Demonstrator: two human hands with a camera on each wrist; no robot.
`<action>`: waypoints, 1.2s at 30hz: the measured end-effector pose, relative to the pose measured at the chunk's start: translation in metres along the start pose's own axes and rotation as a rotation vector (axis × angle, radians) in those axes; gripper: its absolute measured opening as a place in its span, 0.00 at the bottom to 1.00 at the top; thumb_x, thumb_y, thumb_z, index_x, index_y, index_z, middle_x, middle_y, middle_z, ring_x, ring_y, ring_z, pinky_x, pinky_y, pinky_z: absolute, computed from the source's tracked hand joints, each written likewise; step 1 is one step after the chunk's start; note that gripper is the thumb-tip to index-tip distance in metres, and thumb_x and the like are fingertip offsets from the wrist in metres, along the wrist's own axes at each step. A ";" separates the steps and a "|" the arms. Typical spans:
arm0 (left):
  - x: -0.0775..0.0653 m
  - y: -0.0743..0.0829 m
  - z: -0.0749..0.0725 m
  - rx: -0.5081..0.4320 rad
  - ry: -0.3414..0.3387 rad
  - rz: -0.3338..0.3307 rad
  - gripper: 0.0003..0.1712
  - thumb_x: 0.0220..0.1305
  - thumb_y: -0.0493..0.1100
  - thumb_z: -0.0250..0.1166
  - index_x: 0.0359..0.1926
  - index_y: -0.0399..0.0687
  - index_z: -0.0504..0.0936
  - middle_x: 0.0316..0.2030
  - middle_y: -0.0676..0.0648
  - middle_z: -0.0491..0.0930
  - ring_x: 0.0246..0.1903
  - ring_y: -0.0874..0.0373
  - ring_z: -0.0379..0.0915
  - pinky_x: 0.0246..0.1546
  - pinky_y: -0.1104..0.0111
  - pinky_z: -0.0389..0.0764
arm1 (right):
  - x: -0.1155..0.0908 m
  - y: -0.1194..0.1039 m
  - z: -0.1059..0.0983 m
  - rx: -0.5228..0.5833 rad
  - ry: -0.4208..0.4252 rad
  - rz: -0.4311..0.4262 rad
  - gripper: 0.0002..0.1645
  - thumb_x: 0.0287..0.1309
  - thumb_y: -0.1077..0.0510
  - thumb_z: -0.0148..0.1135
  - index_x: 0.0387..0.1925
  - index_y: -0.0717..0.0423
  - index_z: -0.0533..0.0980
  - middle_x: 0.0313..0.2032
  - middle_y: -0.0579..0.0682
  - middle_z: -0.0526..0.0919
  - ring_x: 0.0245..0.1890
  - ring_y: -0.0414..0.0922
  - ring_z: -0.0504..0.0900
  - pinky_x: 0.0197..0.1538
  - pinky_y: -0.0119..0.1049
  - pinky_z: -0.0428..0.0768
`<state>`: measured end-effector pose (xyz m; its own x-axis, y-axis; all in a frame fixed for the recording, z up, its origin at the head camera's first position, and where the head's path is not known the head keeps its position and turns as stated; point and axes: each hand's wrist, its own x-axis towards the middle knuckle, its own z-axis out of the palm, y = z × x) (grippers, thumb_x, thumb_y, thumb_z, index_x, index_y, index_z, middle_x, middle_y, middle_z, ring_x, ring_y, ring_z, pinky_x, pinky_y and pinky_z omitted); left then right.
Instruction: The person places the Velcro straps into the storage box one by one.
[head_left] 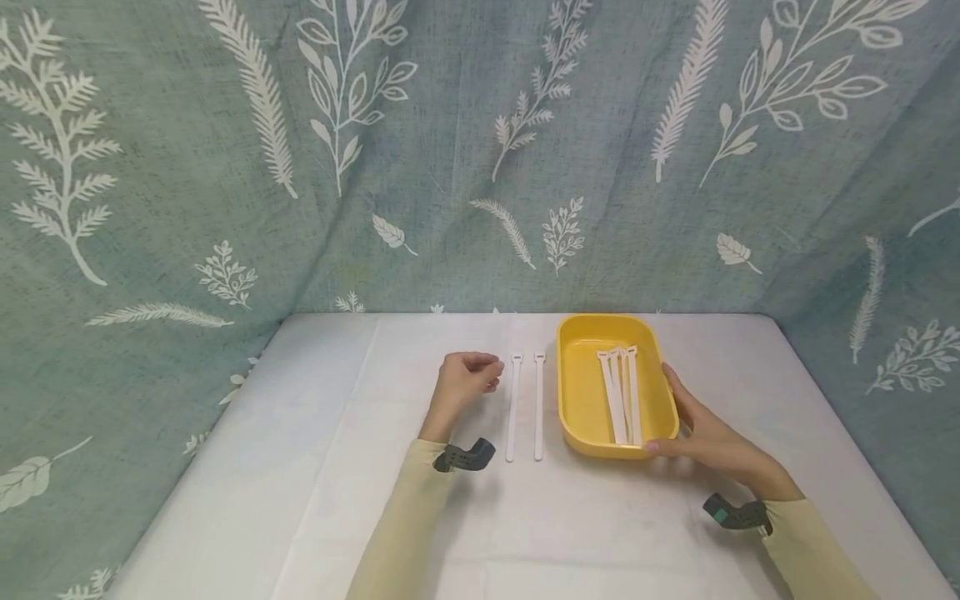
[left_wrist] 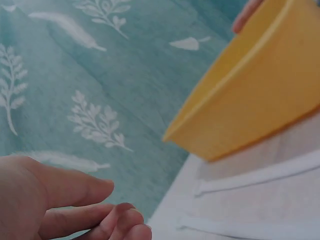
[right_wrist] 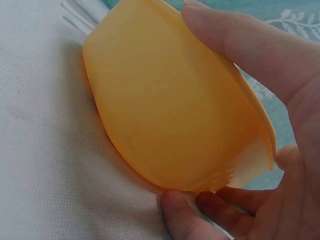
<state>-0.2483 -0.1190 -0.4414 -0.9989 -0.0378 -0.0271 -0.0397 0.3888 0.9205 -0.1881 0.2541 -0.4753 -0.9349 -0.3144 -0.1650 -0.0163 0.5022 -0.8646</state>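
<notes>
Two white cable ties lie side by side on the white cloth, a left one (head_left: 513,408) and a right one (head_left: 538,408), their slotted heads toward the back. Just left of them hovers my left hand (head_left: 467,385), its fingers loosely bent with nothing seen between them. A yellow plastic tray (head_left: 579,392) stands to the right of the pair and has several more cable ties (head_left: 612,398) inside. My right hand (head_left: 708,433) grips the tray's right front corner, thumb at the rim and fingers along the outer wall, as the right wrist view shows.
White cloth covers the table (head_left: 390,500), and a green leaf-patterned curtain (head_left: 435,150) rises behind it and along both sides. Each wrist wears a dark camera mount, one on the left wrist (head_left: 467,456) and one on the right wrist (head_left: 738,514).
</notes>
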 end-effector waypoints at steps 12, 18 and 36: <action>0.002 -0.016 0.015 0.135 -0.032 -0.048 0.14 0.66 0.41 0.70 0.45 0.33 0.88 0.33 0.41 0.89 0.27 0.59 0.85 0.30 0.72 0.85 | 0.000 0.002 0.000 -0.002 0.001 -0.018 0.79 0.54 0.48 0.77 0.81 0.34 0.24 0.84 0.53 0.29 0.81 0.71 0.33 0.71 0.83 0.41; 0.001 -0.022 0.022 0.193 -0.051 -0.068 0.14 0.66 0.42 0.70 0.45 0.34 0.88 0.29 0.44 0.88 0.26 0.60 0.83 0.28 0.72 0.83 | -0.001 0.000 0.000 -0.002 -0.002 -0.010 0.79 0.54 0.49 0.78 0.81 0.36 0.24 0.84 0.54 0.29 0.81 0.71 0.33 0.71 0.83 0.41; -0.004 -0.021 0.035 0.327 -0.046 -0.091 0.11 0.58 0.38 0.75 0.39 0.35 0.89 0.25 0.45 0.88 0.24 0.59 0.82 0.29 0.70 0.84 | 0.000 0.001 -0.001 0.009 -0.006 -0.001 0.80 0.53 0.49 0.78 0.81 0.34 0.23 0.84 0.54 0.30 0.81 0.72 0.33 0.70 0.84 0.41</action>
<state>-0.2445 -0.0949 -0.4741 -0.9906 -0.0471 -0.1281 -0.1271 0.6607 0.7398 -0.1884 0.2553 -0.4760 -0.9328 -0.3195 -0.1666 -0.0141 0.4944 -0.8691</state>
